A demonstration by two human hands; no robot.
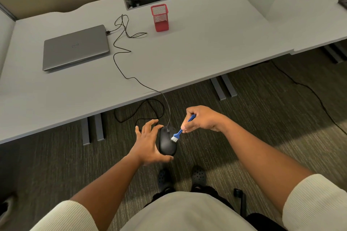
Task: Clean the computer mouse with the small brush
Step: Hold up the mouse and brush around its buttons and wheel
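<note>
Your left hand [148,143] cups the black mouse [167,142] off the desk [197,47], at 6 o'clock from the red cup [159,17]. Your right hand [201,119] pinches the blue brush [179,133], bristles touching the mouse's right side.

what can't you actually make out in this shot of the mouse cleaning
- Underside and left flank of the mouse, head view: covered by the left hand.
- Most of the brush handle: wrapped inside the right hand.
- Dust on the mouse: too small against black plastic.
- Inside of the red mesh cup: too small and distant.
- Where the mouse cable plugs into the laptop: too small to tell.
</note>
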